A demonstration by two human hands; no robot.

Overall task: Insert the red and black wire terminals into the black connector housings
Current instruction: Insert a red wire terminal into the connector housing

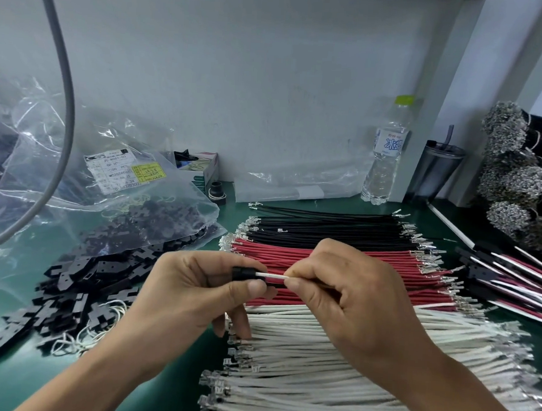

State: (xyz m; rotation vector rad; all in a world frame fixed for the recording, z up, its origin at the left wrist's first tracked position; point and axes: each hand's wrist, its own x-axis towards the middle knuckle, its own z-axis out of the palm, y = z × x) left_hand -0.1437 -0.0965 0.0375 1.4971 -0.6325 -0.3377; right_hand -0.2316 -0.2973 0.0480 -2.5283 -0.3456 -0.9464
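Observation:
My left hand (193,283) pinches a small black connector housing (242,273) between thumb and fingers. A white wire (272,275) runs from the housing to my right hand (347,291), which pinches it at the fingertips; a dark wire also lies just below it. Both hands hover over rows of cut wires with metal terminals: black wires (325,230) farthest, red wires (292,256) in the middle, white wires (333,365) nearest. A pile of loose black housings (80,277) lies to the left on the green mat.
A clear plastic bag (108,178) of housings with a label sits at the left. A water bottle (387,155) and a dark tumbler (436,170) stand at the back right. Finished wire assemblies (510,280) and terminal bundles (510,174) lie at the right. A grey cable (65,100) hangs at left.

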